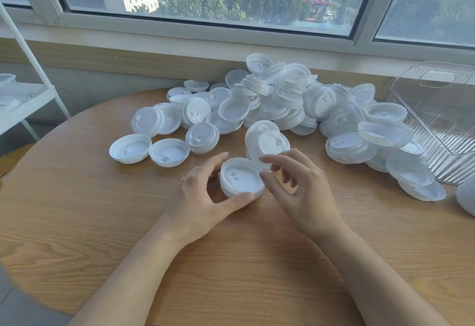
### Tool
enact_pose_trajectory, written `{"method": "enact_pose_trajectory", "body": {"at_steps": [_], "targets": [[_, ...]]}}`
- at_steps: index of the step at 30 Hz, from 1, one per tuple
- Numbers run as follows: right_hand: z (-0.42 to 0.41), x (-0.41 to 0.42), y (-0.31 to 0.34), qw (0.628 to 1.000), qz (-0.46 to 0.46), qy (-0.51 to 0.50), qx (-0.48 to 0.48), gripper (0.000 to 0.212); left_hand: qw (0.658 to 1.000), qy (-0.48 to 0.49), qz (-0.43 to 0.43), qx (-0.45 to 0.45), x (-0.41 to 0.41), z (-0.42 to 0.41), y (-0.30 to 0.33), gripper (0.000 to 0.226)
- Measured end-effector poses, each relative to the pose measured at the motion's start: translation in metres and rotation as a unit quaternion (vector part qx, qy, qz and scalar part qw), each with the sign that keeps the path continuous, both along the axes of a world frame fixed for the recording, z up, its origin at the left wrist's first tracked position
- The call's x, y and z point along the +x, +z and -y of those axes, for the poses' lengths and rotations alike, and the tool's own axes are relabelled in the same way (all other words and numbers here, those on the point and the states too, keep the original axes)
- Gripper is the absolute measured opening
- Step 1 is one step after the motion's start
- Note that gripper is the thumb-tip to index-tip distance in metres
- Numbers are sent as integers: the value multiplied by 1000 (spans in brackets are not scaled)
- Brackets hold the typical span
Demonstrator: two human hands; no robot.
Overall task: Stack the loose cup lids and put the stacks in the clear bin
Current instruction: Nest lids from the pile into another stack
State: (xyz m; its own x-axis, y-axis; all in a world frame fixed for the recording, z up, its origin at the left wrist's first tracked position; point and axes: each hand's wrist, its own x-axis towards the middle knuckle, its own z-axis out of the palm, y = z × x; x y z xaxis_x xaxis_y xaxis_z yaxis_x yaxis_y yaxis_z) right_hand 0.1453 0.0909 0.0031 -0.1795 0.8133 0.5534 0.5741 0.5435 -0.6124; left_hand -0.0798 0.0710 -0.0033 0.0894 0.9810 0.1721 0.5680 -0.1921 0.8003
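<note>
Two hands: left grip (203, 192) clamped on lid stack (241, 178); right grip (295, 184) apart.

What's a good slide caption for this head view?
Left hand grips a lid stack beside the loose lids.

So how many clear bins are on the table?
1. The clear bin sits at the table's far right edge, beside the lid pile; its right side runs out of frame, so another could be hidden.

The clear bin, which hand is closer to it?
Right. The right hand lies between the held lid stack and the clear bin; the left hand grips the stack's far side.
</note>
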Motion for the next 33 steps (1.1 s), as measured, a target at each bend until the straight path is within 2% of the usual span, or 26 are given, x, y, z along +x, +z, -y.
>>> {"method": "enact_pose_trajectory", "body": {"at_steps": [4, 14, 18, 22, 28, 33], "targets": [[-5, 3, -7, 997, 40, -19, -61, 33, 1000, 10, 0, -1, 1, 0, 1, 93], [-7, 4, -10, 992, 70, -3, -103, 34, 999, 11, -41, -7, 4, 2, 7, 88], [-6, 3, -10, 996, 46, -12, -74, 33, 999, 13, -31, -7, 2, 2, 5, 90], [-18, 7, -4, 996, -3, -88, -27, 48, 1000, 12, -13, -5, 1, 2, 2, 89], [-39, 13, -9, 989, 11, -82, -126, 80, 1000, 4, -3, 2, 2, 3, 3, 87], [-47, 14, -12, 984, -20, -84, -156, 74, 1000, 1, -11, -7, 2, 2, 0, 90]]}}
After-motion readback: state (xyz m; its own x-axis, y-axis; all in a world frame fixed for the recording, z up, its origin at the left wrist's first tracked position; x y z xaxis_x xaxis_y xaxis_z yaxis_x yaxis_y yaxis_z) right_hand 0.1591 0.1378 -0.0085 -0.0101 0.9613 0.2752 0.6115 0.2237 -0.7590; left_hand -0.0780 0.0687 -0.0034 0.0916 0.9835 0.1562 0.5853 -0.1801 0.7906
